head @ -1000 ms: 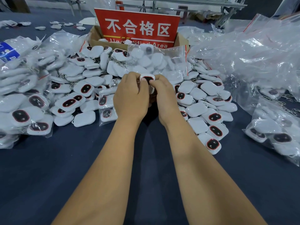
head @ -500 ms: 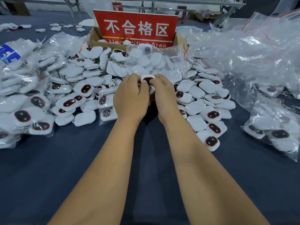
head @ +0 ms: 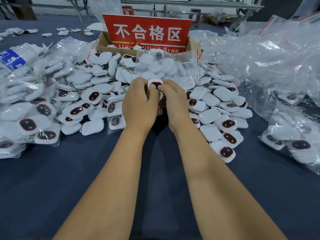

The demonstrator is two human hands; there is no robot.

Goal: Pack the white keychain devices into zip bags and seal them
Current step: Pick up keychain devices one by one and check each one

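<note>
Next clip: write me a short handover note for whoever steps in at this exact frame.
Left hand and right hand: both grip one device above the pile, thumbs on its dark face; a red light shows on it.
Loose devices: heaped mid-table, in front of the red sign.
Empty bags: heaped far right.
Done: filled bags at left, more at right.
Left: bag and seal the held device, then the pile.
</note>
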